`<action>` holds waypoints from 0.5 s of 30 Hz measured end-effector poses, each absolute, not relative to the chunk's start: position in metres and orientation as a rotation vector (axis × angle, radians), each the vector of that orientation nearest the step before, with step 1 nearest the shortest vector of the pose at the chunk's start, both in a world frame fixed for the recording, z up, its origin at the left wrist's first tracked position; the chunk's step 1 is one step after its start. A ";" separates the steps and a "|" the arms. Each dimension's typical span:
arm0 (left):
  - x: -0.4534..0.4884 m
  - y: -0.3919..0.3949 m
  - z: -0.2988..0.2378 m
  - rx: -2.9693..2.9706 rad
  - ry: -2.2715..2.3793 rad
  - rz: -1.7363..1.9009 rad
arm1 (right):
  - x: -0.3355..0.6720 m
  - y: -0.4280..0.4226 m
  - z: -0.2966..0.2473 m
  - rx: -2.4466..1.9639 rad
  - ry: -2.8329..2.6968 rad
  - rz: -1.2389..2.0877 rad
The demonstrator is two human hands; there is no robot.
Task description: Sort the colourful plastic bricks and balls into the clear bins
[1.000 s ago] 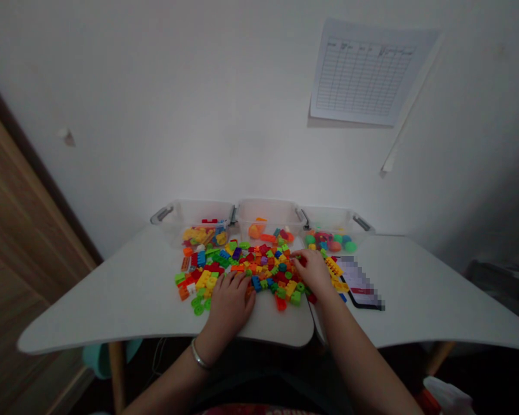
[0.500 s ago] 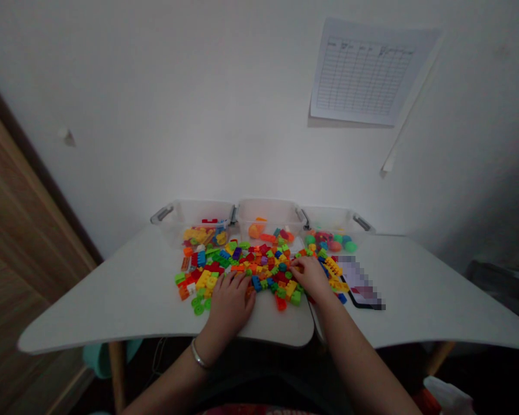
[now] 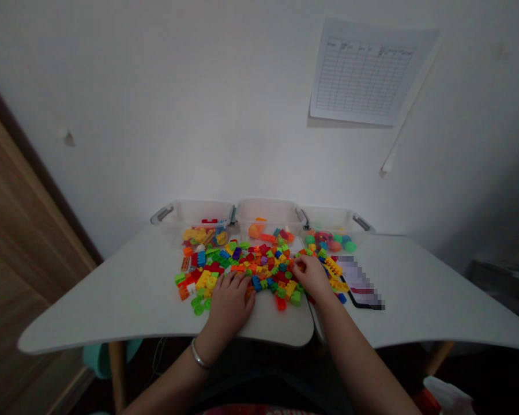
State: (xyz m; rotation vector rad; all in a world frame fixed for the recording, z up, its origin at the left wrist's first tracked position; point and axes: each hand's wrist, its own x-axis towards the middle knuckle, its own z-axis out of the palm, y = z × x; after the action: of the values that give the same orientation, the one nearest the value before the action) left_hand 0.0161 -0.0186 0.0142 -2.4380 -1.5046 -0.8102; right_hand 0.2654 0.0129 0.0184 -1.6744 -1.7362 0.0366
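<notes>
A heap of small coloured plastic bricks (image 3: 259, 268) lies spread on the white table (image 3: 125, 300) in front of me. My left hand (image 3: 230, 302) rests flat at the heap's near edge, fingers stretched out and touching bricks, holding nothing. My right hand (image 3: 312, 275) sits on the right part of the heap with fingers curled and pinched at a small brick; which brick I cannot make out. A silver bracelet (image 3: 198, 355) circles my left wrist.
Three clear plastic bins stand in a row against the wall: left bin (image 3: 190, 222) with yellow and red bricks, middle bin (image 3: 268, 219), right bin (image 3: 335, 227) with round pieces. A dark phone (image 3: 361, 285) lies right of the heap. A printed sheet (image 3: 363, 72) hangs on the wall.
My right hand has drawn slightly left and back over the heap, its fingers closing into a pinch. My left hand has stayed in place.
</notes>
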 end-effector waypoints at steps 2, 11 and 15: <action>0.016 -0.019 0.014 -2.437 -1.511 -0.797 | 0.265 0.013 0.018 -1.646 -1.716 0.026; 0.016 -0.018 0.015 -2.450 -1.520 -0.766 | 0.270 0.026 0.044 -1.410 -1.414 0.067; 0.015 -0.018 0.014 -2.440 -1.505 -0.793 | 0.273 0.041 0.068 -1.357 -1.332 -0.037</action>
State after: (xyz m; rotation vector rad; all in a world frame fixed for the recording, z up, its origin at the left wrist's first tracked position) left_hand 0.0147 -0.0180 0.0141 -2.4401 -1.5051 -0.7933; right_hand 0.2731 0.0407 0.0681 -1.3570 -1.3321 -0.0373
